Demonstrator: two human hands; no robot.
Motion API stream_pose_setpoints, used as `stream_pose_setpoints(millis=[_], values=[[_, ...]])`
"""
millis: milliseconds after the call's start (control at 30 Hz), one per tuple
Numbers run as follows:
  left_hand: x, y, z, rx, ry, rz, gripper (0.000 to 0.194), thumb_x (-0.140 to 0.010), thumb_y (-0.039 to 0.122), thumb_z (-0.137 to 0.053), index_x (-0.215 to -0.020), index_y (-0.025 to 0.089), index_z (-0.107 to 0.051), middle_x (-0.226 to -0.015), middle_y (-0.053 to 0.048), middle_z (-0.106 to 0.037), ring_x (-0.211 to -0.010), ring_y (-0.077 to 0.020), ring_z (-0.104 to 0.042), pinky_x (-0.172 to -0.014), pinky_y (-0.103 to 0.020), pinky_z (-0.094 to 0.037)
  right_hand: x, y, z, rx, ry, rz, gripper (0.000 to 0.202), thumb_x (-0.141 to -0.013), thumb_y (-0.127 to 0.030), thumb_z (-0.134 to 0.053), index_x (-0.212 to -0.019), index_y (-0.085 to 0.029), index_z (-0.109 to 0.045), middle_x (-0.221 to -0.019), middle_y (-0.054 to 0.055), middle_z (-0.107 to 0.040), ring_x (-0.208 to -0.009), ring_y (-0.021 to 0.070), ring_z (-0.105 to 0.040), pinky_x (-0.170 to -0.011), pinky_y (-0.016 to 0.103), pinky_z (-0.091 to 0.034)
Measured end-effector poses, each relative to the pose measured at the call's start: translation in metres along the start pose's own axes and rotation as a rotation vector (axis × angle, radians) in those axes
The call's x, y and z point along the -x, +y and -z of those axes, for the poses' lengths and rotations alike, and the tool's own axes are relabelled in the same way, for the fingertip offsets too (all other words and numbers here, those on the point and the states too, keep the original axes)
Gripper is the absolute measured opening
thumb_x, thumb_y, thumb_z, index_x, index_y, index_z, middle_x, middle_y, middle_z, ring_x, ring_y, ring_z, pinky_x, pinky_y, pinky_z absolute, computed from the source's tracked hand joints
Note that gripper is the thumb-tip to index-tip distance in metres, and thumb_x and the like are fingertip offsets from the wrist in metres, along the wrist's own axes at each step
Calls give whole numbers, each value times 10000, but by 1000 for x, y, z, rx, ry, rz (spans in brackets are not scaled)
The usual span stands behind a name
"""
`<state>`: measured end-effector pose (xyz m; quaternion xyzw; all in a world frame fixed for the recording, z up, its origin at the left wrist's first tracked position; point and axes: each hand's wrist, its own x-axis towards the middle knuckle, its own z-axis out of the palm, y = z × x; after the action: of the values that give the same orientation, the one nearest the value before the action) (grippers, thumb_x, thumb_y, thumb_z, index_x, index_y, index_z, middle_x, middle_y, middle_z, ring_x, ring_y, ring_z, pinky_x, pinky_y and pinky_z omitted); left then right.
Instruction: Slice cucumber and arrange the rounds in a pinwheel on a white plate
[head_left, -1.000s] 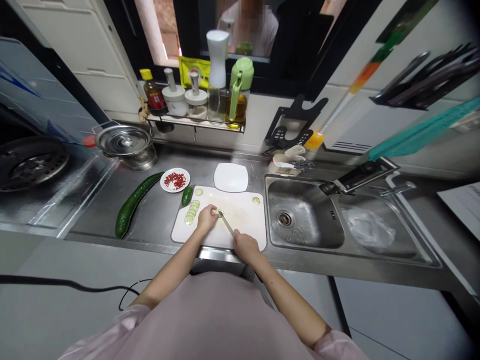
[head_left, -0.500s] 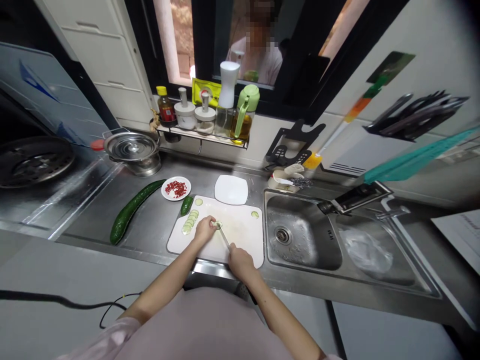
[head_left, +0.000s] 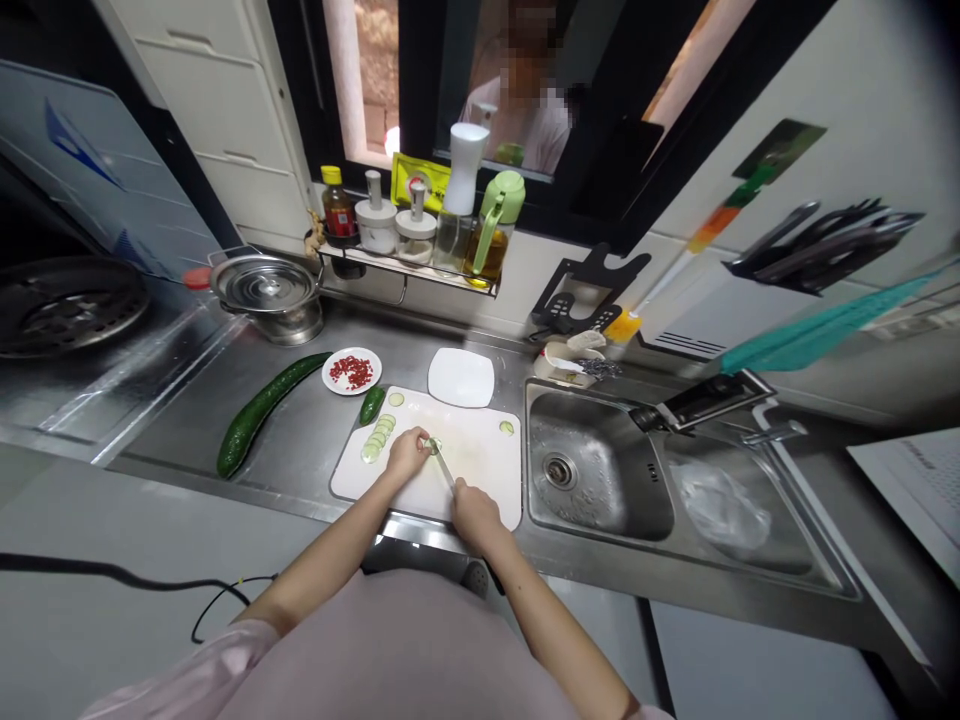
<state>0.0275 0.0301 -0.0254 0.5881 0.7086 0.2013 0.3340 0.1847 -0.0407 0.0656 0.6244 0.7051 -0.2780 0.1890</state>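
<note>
My right hand (head_left: 475,510) is closed round the handle of a knife (head_left: 445,470), whose blade slants up and left over the white cutting board (head_left: 487,475). At the blade's tip, my left hand (head_left: 409,453) pinches a small pale-green cucumber slice (head_left: 433,445). The blade appears to touch this slice. Left of my hand, a row of overlapping cucumber slices (head_left: 379,437) lies on the board. A single slice (head_left: 396,399) lies above them, and another cucumber piece (head_left: 507,428) sits in the upper right corner. A short cucumber end (head_left: 372,406) rests at the board's upper left edge.
A long cucumber (head_left: 266,415) lies on the counter at left, beside a plate (head_left: 378,372) of chopped red bits. Behind the board is a white square plate (head_left: 460,377). The sink (head_left: 600,500) adjoins on the right. A bottle shelf (head_left: 405,272) hangs above, a steel pot (head_left: 281,325) back left.
The camera view has shifted slightly. My hands stay at the same spot on the board, with the knife blade and the cucumber slice moved only a little.
</note>
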Motion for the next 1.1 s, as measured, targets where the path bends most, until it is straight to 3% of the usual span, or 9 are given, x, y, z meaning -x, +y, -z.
stream_pose_setpoints(millis=[1100], values=[[2, -1, 2, -4, -1, -14, 204, -754, 192, -639, -958, 195, -643, -782, -7, -633, -767, -153, -582, -690, -238, -391, 6, 5, -5, 15, -15, -10, 310, -893, -136, -354, -1169, -140, -496, -1025, 175, -682, -1025, 267, -649, -777, 341, -462]])
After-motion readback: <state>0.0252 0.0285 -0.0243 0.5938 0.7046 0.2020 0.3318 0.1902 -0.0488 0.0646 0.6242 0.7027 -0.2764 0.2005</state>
